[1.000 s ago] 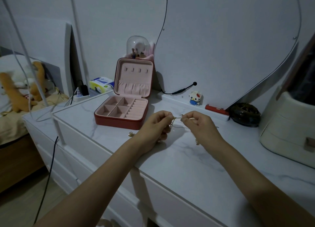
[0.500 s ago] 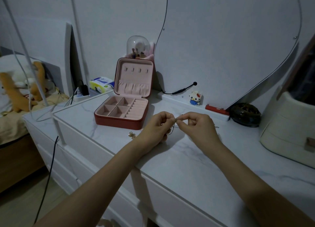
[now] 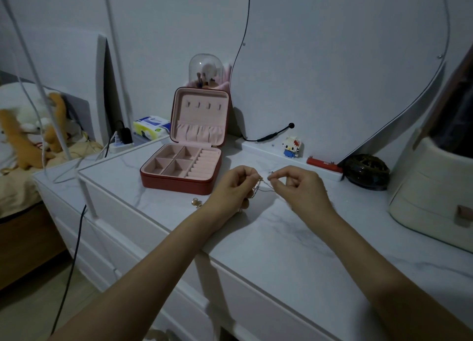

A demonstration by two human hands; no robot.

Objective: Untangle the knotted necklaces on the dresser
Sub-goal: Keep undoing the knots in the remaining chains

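- Head view, progress: the job looks like it's right in the middle. The left hand (image 3: pixel 234 187) has its fingers curled round a bunched-up clump of necklaces (image 3: pixel 256 190), held just above the table (image 3: pixel 268 238), roughly front and centre, to the right of the jewellery box (image 3: pixel 181 166).
- The right hand (image 3: pixel 298 184) pinches a thin strand of chain between thumb and forefinger, just beside the left hand, so a short stretch runs between them.
- My read: still knotted. The clump is too small and dim to tell how many chains are in it or how tight the knot is.
- Nothing is laid out separately yet, and the box's compartments look empty, so the sorting is all still to do.
- A small gold piece (image 3: pixel 196 202) lies on the table near the left wrist; can't say whether it's an earring or a bit of necklace.
- Head view, counts: two hands, one tangle, one open jewellery box, one loose gold piece.
- Also one little brick cat figure (image 3: pixel 291 146), one red bar (image 3: pixel 323 164), one dark round thing (image 3: pixel 366 171) and one glass dome (image 3: pixel 205 69).
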